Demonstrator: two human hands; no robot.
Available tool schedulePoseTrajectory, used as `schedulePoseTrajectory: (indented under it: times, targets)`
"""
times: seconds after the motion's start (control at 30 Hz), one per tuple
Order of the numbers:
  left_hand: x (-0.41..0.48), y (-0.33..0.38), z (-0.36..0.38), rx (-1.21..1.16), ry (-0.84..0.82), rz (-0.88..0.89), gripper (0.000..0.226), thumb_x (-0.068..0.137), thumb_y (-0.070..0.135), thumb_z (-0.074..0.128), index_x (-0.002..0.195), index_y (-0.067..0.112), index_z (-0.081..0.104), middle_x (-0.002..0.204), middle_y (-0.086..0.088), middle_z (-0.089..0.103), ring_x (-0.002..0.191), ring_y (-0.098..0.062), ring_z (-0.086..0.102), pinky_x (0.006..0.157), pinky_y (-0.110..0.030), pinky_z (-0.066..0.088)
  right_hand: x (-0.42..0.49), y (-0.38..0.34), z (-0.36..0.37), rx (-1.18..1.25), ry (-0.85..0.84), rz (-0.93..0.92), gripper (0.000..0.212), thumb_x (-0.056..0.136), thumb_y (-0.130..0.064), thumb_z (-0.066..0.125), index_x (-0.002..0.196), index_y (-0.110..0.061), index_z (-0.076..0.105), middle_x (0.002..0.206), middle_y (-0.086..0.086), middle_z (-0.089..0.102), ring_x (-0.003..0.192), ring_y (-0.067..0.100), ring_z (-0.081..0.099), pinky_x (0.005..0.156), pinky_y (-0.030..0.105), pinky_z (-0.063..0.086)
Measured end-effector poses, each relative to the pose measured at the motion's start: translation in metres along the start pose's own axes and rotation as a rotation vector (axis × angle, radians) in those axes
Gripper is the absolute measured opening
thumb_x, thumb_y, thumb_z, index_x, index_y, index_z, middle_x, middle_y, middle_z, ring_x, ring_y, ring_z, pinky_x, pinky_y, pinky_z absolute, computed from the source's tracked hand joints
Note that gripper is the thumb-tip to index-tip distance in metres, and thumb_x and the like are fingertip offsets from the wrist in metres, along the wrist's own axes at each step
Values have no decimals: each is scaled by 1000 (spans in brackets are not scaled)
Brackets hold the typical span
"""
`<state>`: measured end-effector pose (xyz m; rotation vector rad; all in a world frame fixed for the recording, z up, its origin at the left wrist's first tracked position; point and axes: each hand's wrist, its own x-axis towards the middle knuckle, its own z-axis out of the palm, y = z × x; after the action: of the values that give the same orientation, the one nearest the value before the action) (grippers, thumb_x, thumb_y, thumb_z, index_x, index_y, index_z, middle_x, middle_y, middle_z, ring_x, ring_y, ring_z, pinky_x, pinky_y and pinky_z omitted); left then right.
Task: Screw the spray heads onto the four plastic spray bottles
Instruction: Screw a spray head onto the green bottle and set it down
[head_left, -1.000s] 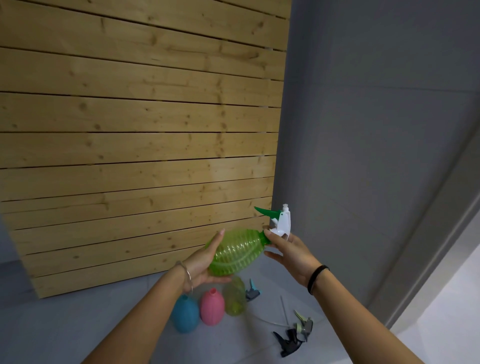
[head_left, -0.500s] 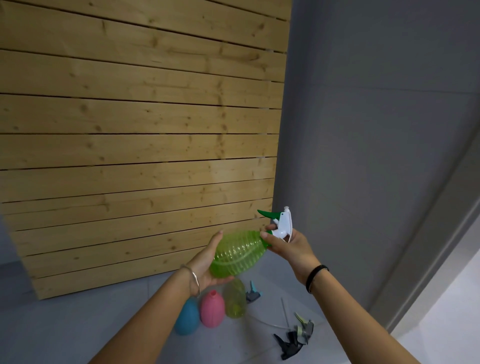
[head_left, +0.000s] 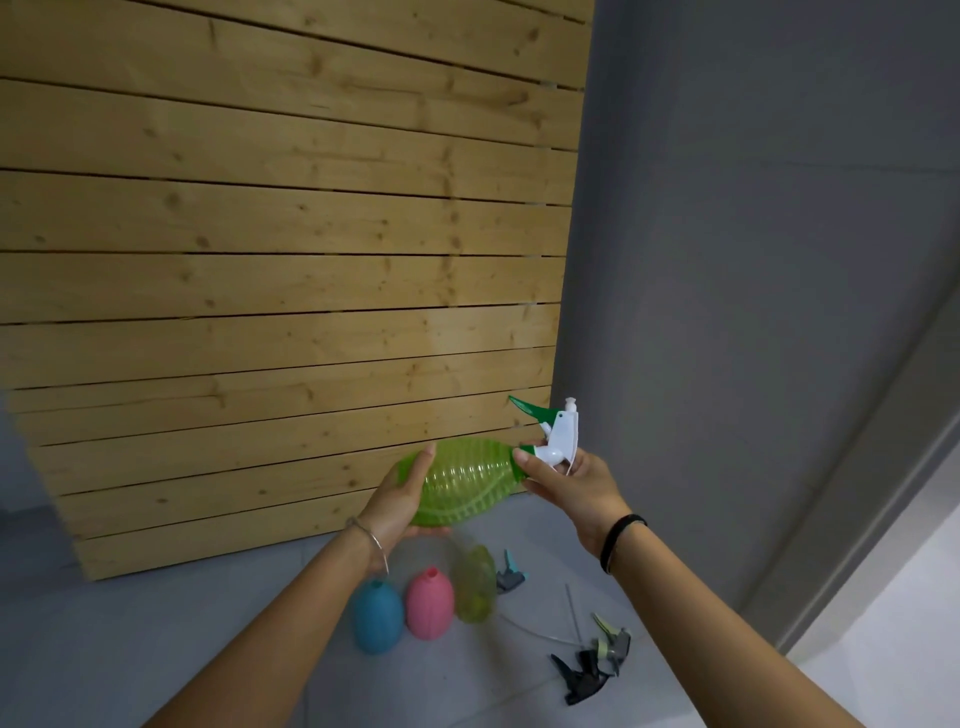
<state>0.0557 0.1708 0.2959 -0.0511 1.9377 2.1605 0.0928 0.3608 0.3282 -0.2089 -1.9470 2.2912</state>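
A ribbed green spray bottle (head_left: 467, 480) lies tilted in the air, neck to the right. My left hand (head_left: 400, 499) cups its base. My right hand (head_left: 566, 486) grips the green collar under the white and green spray head (head_left: 558, 434) that sits on the neck. Down on the grey floor stand a blue bottle (head_left: 378, 618), a pink bottle (head_left: 429, 603) and a yellow-green bottle (head_left: 475, 584), all without heads. Loose spray heads lie near them: one grey and teal spray head (head_left: 510, 573), one grey-green spray head (head_left: 613, 639) and one black spray head (head_left: 579, 678).
A wall of pale wooden slats (head_left: 280, 270) fills the left and centre. A grey wall (head_left: 753, 260) stands on the right, with a door frame (head_left: 883, 467) beyond it. Thin dip tubes (head_left: 571, 610) trail across the grey floor (head_left: 104, 649).
My right hand has shifted on the collar and the spray head's trigger has turned a little. The bottle stays in my left hand at about the same height.
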Motion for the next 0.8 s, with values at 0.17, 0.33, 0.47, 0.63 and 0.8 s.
schedulePoseTrajectory:
  times: [0.17,0.33,0.47,0.63,0.8]
  targets:
    - [1,-7,-14,-110,9,-122,48,88,59,37,110,22,60,96,-4,71,83,-17,67,49,-26,54,1,2,20,-113,-43,-13,27,80,-19,72,102,-8,62,93,7,64,85,15,64,63,15,56]
    - [2,-12,-45,-254,-78,-300,56,86,60,38,108,14,62,88,-11,70,76,-21,64,58,-28,55,9,-1,32,122,-306,144,41,88,-52,49,114,-24,62,117,-2,69,111,10,64,90,25,51]
    - [1,-23,-80,-266,-109,-381,65,85,66,35,105,13,66,89,-13,75,72,-25,72,57,-27,58,18,9,55,134,-478,218,49,78,-54,54,114,-21,63,119,-3,70,113,8,63,95,25,51]
    - [8,-29,-119,-30,104,-356,68,88,66,24,122,18,57,93,-1,73,77,-10,71,62,-23,56,41,30,105,28,-511,305,35,90,-46,50,106,-20,66,116,-1,71,109,6,65,87,21,53]
    - [20,-27,-144,242,190,-99,58,94,54,24,138,22,43,139,6,44,117,-3,37,98,-26,23,57,81,150,-228,-585,306,31,89,-41,55,101,-16,70,112,3,71,99,9,67,89,21,51]
